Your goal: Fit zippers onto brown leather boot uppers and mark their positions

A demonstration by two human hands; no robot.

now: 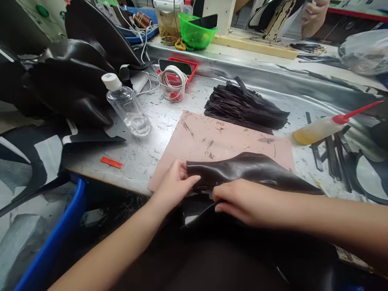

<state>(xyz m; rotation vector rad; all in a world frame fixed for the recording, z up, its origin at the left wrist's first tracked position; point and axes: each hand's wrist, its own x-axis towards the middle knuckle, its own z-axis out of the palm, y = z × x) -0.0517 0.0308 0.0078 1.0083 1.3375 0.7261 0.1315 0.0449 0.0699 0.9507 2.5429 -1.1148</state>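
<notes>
A dark brown leather piece (242, 169) lies folded over the front edge of a pinkish mat (230, 137), part of it hanging down toward my lap. My left hand (177, 182) pinches its left end between thumb and fingers. Just to the right, my right hand (239, 198) has its fingers closed on the lower, hanging layer of the same leather. A pale patch shows on the underside near the right fingertips. What lies between the two layers is hidden.
Behind the mat lies a stack of dark strips (245, 105). A glue bottle with a red nozzle (321, 129) stands tilted at right. At left are a clear bottle (129, 107), an orange strip (111, 162), piled leather (72, 81) and a blue bin (60, 238). Another person's hand (314, 16) shows at top right.
</notes>
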